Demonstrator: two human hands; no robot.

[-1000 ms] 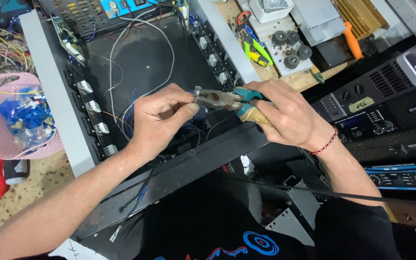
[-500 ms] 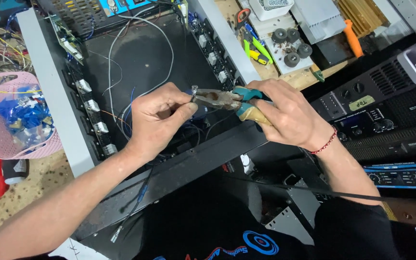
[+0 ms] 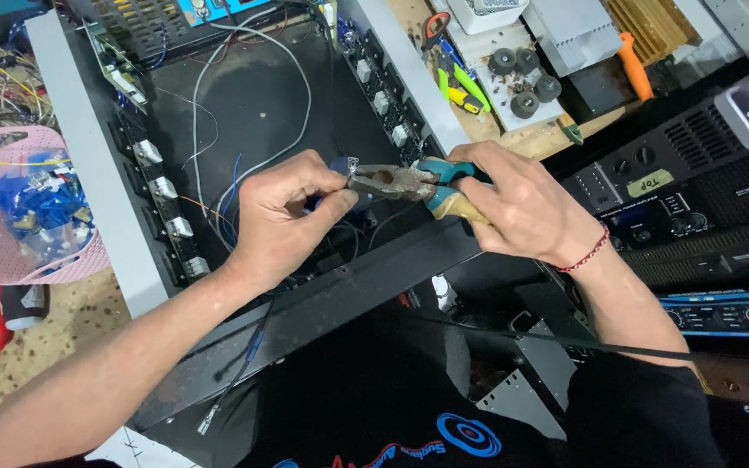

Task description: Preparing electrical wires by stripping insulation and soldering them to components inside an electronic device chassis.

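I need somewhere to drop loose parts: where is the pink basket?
In the head view the pink basket sits at the far left, beside the open chassis, left of the left hand.

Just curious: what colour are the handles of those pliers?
Teal, with a tan or cream part, on the pliers in the right hand; head view.

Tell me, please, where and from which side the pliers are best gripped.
Grip the pliers by the two padded handles, teal and tan, from the right, as the right hand does. The rusty nose points left at the small metal part pinched by the left hand, so only the handle end is free.
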